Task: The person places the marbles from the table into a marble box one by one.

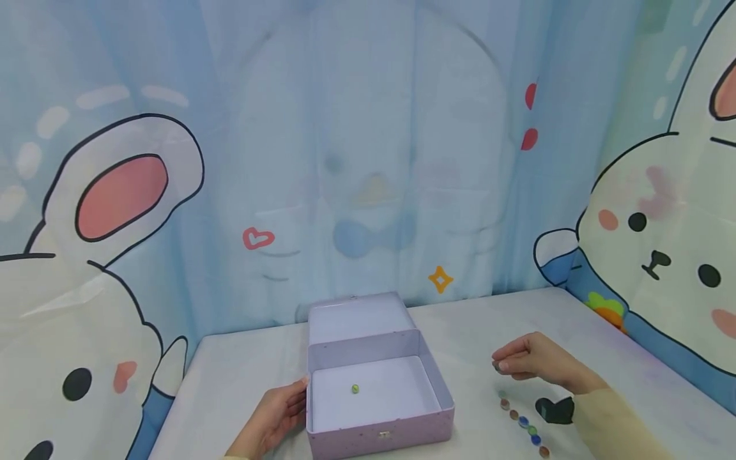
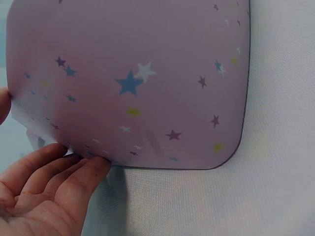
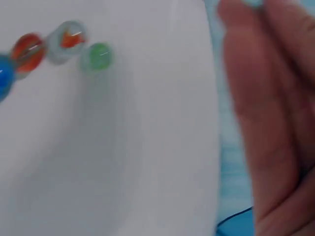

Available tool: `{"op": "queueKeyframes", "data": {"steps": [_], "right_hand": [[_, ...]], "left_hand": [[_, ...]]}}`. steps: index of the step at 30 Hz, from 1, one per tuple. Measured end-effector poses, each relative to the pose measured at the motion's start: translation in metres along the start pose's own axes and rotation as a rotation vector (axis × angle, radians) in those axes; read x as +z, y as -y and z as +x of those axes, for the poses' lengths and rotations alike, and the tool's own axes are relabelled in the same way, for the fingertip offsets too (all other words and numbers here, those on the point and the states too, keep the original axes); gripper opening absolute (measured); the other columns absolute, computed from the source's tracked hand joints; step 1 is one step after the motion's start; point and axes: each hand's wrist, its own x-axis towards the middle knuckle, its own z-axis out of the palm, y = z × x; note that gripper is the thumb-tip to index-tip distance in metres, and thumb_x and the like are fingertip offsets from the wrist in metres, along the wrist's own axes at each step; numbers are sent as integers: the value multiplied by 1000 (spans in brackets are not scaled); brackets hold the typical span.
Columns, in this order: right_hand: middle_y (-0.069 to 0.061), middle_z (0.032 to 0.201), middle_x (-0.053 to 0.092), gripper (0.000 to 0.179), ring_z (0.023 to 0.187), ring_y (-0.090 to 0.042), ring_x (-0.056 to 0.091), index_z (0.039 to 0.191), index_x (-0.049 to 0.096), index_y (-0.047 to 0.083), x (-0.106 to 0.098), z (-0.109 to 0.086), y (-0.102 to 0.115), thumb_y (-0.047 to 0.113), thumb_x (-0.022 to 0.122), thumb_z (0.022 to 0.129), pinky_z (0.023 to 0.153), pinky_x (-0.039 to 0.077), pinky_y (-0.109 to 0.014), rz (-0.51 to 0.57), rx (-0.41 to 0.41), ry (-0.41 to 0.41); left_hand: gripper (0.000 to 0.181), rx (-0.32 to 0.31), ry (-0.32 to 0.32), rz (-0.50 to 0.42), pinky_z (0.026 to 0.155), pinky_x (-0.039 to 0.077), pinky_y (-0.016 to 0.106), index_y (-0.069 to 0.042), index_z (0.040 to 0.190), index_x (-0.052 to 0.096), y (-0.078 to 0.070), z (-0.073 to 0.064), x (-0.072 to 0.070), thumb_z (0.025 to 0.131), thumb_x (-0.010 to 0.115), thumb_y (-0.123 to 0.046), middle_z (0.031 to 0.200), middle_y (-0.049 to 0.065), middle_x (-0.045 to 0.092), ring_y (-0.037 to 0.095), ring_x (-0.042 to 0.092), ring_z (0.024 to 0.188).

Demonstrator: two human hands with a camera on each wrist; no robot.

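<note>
An open lilac box (image 1: 379,441) with a star pattern stands on the table, its lid tilted back. One green marble (image 1: 354,388) lies on its pale floor. My left hand (image 1: 275,415) rests at the box's left side; in the left wrist view its fingertips touch the starred wall (image 2: 162,98). Right of the box, my right hand (image 1: 535,364) pinches a small marble (image 1: 496,367) between thumb and fingers, above the table. Below it runs a row of several glass marbles, among them a blue marble (image 1: 536,440) and a green marble (image 3: 100,56).
A dark heart-shaped piece (image 1: 554,410) lies right of the marble row, partly behind my right sleeve (image 1: 615,425). The white table (image 1: 253,351) ends at a blue curtain (image 1: 368,160) printed with white rabbits.
</note>
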Motion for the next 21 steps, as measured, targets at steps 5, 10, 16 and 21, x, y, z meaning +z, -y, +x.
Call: {"op": "queueKeyframes", "data": {"steps": [5,10,16,21], "right_hand": [[-13,102,78,28,88,-21,72,112,73,-6,1,8,34,8,78,89,83,65,-44,-165,3,-35],[-11,101,78,25,90,-23,74,110,75,-3,8,16,61,9,78,89,83,65,-45,-185,-14,-44],[-10,99,79,20,90,-25,75,106,77,0,37,35,97,9,79,88,82,66,-44,-178,-95,-20],[-8,95,78,20,84,-20,74,104,77,-2,71,52,130,7,80,86,78,66,-41,-180,-187,34]], "left_hand": [[70,-12,-12,-11,113,48,52,22,143,38,-2,2,-4,103,61,-31,150,37,44,45,49,140],[71,0,-2,-9,117,44,55,23,144,36,-3,3,-7,103,60,-30,151,38,40,49,41,144],[69,20,30,-15,119,40,56,23,144,34,-1,7,-8,104,58,-28,152,38,38,50,38,146],[66,5,19,-22,117,44,55,22,143,37,0,9,-4,104,59,-26,151,37,43,48,43,144]]}}
